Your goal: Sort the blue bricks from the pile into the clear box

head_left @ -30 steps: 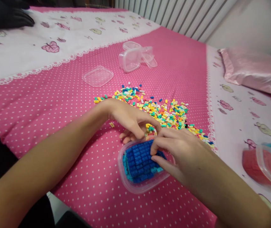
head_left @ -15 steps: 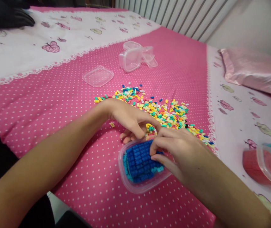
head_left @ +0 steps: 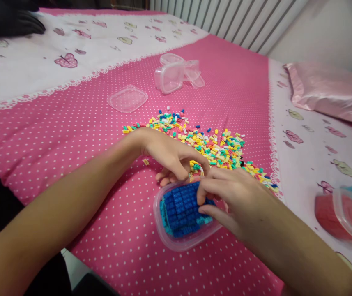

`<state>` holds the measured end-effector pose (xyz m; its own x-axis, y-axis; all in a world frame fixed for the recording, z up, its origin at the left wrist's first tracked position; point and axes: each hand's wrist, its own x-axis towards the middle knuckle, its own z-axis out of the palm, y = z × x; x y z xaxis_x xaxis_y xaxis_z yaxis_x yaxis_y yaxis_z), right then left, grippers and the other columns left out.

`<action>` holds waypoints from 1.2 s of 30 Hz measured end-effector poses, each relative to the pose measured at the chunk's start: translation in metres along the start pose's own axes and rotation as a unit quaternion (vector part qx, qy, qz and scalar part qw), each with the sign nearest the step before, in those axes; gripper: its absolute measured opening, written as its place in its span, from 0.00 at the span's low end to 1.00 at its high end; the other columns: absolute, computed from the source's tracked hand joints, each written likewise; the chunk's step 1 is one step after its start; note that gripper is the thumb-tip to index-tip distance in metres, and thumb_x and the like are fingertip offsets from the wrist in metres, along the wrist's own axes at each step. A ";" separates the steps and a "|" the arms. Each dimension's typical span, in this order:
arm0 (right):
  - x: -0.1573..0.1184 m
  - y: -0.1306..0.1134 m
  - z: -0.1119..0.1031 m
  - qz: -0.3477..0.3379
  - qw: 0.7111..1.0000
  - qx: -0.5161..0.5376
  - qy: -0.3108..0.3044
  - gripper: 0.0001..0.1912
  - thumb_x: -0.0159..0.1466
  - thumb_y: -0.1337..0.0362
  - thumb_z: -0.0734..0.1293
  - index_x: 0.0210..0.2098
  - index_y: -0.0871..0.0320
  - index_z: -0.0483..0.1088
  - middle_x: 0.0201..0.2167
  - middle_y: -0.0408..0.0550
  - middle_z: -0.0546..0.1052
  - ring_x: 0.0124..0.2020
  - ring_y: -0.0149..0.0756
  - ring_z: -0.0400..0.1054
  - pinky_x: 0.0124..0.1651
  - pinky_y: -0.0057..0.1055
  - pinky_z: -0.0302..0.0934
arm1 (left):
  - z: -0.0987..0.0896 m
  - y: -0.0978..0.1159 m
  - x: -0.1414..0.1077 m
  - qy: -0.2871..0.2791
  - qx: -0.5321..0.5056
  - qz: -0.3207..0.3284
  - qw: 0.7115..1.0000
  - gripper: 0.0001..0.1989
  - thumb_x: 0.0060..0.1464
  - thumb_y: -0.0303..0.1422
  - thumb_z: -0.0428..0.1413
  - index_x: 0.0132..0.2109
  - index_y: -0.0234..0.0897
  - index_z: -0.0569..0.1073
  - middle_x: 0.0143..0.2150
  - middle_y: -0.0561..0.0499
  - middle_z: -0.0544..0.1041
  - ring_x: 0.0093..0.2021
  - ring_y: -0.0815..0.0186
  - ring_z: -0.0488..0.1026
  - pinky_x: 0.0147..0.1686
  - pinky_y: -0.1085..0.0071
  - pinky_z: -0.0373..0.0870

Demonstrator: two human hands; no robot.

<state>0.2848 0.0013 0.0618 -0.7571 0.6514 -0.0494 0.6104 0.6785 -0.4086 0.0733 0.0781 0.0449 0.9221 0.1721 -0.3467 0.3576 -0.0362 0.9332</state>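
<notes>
A clear plastic container (head_left: 160,234) stands on the pink dotted bedspread, filled with tightly set blue toy bricks (head_left: 178,207) and lighter blue ones along their edge. Over the right side of these bricks is my right hand (head_left: 228,193). Its thumb and forefinger are bent close together at the brick surface; whatever lies between them is hidden. My left hand (head_left: 172,156) arches over the container's far rim, fingers curved and apart, with nothing visible in it. Just beyond both hands spreads a pile of loose, many-coloured toy bricks (head_left: 212,148).
Farther back lie a clear lid (head_left: 127,98) and several clear containers (head_left: 169,78). A tub of red bricks (head_left: 332,213) stands at the right, blue ones beside it. A pink pillow (head_left: 330,90) lies at the far right, and a black glove-like item (head_left: 12,22) at the upper left.
My right hand has shifted very slightly right across the blue bricks. My left hand and the container look unmoved.
</notes>
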 end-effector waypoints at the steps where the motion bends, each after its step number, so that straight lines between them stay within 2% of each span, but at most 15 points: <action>1: -0.001 0.000 -0.001 0.002 1.000 -0.004 0.011 0.10 0.57 0.74 0.73 0.29 0.53 0.71 0.32 0.41 0.75 0.34 0.35 0.67 0.37 0.33 0.53 | 0.000 -0.001 0.000 0.001 -0.004 0.004 1.000 0.30 0.49 0.28 0.56 0.61 0.37 0.66 0.25 0.55 0.76 0.23 0.66 0.75 0.21 0.75 0.72; 4: -0.008 -0.001 -0.010 0.002 0.999 -0.018 0.038 0.11 0.57 0.76 0.71 0.28 0.53 0.70 0.30 0.41 0.75 0.33 0.35 0.68 0.37 0.32 0.54 | 0.000 -0.001 0.000 0.006 -0.017 0.002 1.000 0.31 0.48 0.26 0.56 0.61 0.38 0.65 0.25 0.57 0.76 0.22 0.67 0.75 0.20 0.77 0.70; 8: -0.018 0.002 -0.018 -0.006 0.998 -0.053 0.035 0.11 0.57 0.75 0.71 0.29 0.52 0.71 0.28 0.41 0.75 0.30 0.35 0.68 0.34 0.31 0.54 | 0.000 -0.001 0.000 -0.011 -0.020 -0.016 1.000 0.34 0.49 0.25 0.55 0.64 0.38 0.61 0.26 0.57 0.77 0.22 0.67 0.75 0.19 0.78 0.70; 12: -0.018 0.000 -0.009 0.036 0.995 -0.080 0.051 0.13 0.53 0.75 0.74 0.28 0.52 0.69 0.28 0.40 0.74 0.30 0.35 0.67 0.35 0.32 0.52 | -0.001 -0.002 0.000 -0.005 -0.008 0.007 1.000 0.32 0.50 0.25 0.55 0.63 0.39 0.62 0.26 0.58 0.76 0.21 0.69 0.74 0.20 0.78 0.70; 16: -0.012 -0.004 0.000 0.033 0.995 -0.086 0.044 0.14 0.51 0.73 0.76 0.26 0.53 0.67 0.26 0.39 0.73 0.27 0.35 0.66 0.34 0.32 0.50 | -0.002 -0.003 0.000 -0.010 -0.001 0.006 1.000 0.33 0.50 0.26 0.55 0.65 0.40 0.61 0.26 0.57 0.76 0.21 0.69 0.73 0.21 0.77 0.70; 19: -0.011 -0.004 -0.001 0.033 0.996 -0.072 0.042 0.16 0.50 0.73 0.77 0.27 0.53 0.67 0.27 0.39 0.74 0.29 0.36 0.67 0.35 0.32 0.51 | -0.001 -0.001 0.000 -0.010 -0.009 -0.009 1.000 0.35 0.49 0.27 0.56 0.66 0.39 0.60 0.27 0.56 0.77 0.22 0.68 0.74 0.20 0.77 0.70; 22: -0.018 -0.003 -0.014 0.033 0.998 -0.042 0.045 0.15 0.52 0.74 0.77 0.28 0.52 0.68 0.28 0.39 0.75 0.30 0.36 0.68 0.34 0.31 0.55 | 0.000 0.002 -0.001 -0.005 -0.015 -0.031 0.999 0.36 0.49 0.28 0.56 0.66 0.38 0.60 0.27 0.56 0.77 0.22 0.67 0.74 0.20 0.76 0.71; 24: -0.026 0.001 -0.028 0.033 0.998 -0.027 0.055 0.11 0.56 0.70 0.75 0.31 0.52 0.70 0.29 0.40 0.76 0.31 0.36 0.70 0.34 0.31 0.58 | 0.000 0.005 -0.002 0.001 -0.011 -0.043 0.999 0.34 0.50 0.28 0.56 0.65 0.37 0.60 0.26 0.56 0.76 0.22 0.67 0.74 0.22 0.76 0.72; 26: -0.035 0.010 -0.042 0.050 0.995 -0.024 0.085 0.05 0.62 0.64 0.72 0.35 0.51 0.72 0.31 0.42 0.77 0.31 0.37 0.71 0.34 0.32 0.60 | 0.000 0.008 -0.004 0.007 -0.003 -0.051 0.999 0.33 0.50 0.30 0.57 0.64 0.37 0.61 0.26 0.57 0.76 0.22 0.68 0.73 0.22 0.75 0.72; 28: -0.042 0.025 -0.052 0.093 0.986 -0.031 0.133 0.05 0.65 0.60 0.69 0.40 0.51 0.73 0.33 0.44 0.78 0.32 0.38 0.72 0.35 0.33 0.62 | -0.001 0.009 -0.007 0.014 0.009 -0.054 0.998 0.32 0.52 0.33 0.59 0.63 0.37 0.61 0.26 0.57 0.75 0.21 0.68 0.72 0.21 0.76 0.71; 31: -0.044 0.059 -0.049 0.161 0.970 -0.019 0.179 0.08 0.66 0.58 0.68 0.42 0.53 0.74 0.37 0.47 0.78 0.38 0.39 0.72 0.41 0.35 0.64 | -0.005 0.010 -0.008 0.063 0.044 -0.030 0.997 0.25 0.58 0.39 0.57 0.59 0.36 0.65 0.28 0.54 0.76 0.23 0.69 0.72 0.23 0.76 0.69; 33: -0.038 0.084 -0.038 0.182 0.957 0.026 0.224 0.08 0.66 0.60 0.67 0.41 0.56 0.75 0.40 0.50 0.76 0.40 0.39 0.71 0.45 0.37 0.65 | -0.008 0.008 -0.006 0.144 0.104 0.005 0.984 0.20 0.61 0.41 0.54 0.55 0.36 0.68 0.30 0.52 0.76 0.25 0.70 0.71 0.25 0.76 0.68; 34: -0.034 0.096 -0.030 0.191 0.948 0.047 0.251 0.09 0.65 0.61 0.67 0.43 0.57 0.75 0.42 0.51 0.75 0.41 0.39 0.71 0.46 0.38 0.66 | -0.010 0.008 -0.005 0.196 0.147 0.021 0.969 0.18 0.62 0.41 0.53 0.53 0.35 0.70 0.31 0.52 0.75 0.26 0.70 0.70 0.26 0.76 0.66; 36: -0.026 0.115 -0.015 0.212 0.940 0.045 0.264 0.14 0.65 0.61 0.67 0.48 0.58 0.74 0.47 0.54 0.73 0.48 0.41 0.71 0.52 0.43 0.65 | -0.013 0.005 0.000 0.303 0.242 0.034 0.921 0.15 0.62 0.40 0.52 0.49 0.35 0.73 0.32 0.51 0.75 0.29 0.70 0.70 0.29 0.75 0.64</action>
<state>0.3788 0.0677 0.0298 -0.2140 0.9505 0.2251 0.7915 0.3038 -0.5304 0.0732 0.0905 0.0509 0.7457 0.6654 -0.0356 0.4608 -0.4764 0.7488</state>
